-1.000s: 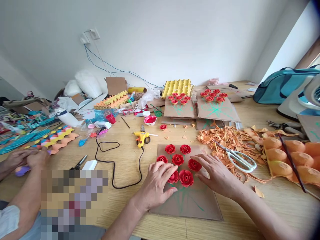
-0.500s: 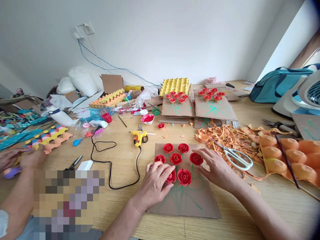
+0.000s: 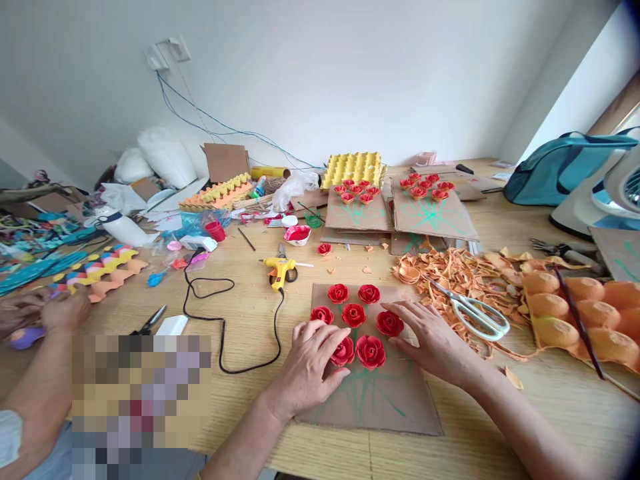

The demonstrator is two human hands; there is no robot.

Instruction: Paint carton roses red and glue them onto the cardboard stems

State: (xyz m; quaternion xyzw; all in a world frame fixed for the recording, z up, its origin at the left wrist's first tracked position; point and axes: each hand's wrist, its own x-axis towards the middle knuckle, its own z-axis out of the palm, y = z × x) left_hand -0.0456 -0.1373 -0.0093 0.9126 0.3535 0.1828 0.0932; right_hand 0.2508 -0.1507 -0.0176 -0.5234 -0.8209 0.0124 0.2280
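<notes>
A cardboard sheet (image 3: 385, 407) with green painted stem lines lies flat before me, carrying several red roses (image 3: 354, 315) that look cut from egg carton. My right hand (image 3: 430, 337) has its thumb and fingers around the sides of the rightmost rose (image 3: 389, 324). At the lower left of the cluster, my left hand (image 3: 313, 357) curves over another rose (image 3: 344, 352), its fingertips on the far side and thumb on the near side. Part of that rose is hidden beneath the fingers. Whether the roses are fixed to the cardboard cannot be seen.
A yellow glue gun (image 3: 280, 272) with a black cord lies left of the cardboard. White-handled scissors (image 3: 480, 317), orange scraps (image 3: 450, 273) and an orange egg tray (image 3: 550, 303) are right. Finished-looking rose boards (image 3: 430, 217) stand behind. Another person's hands (image 3: 65, 310) work at far left.
My right hand has shifted the rightmost rose slightly left and toward me on the cardboard. The left hand stays over its rose. The view has tilted a little.
</notes>
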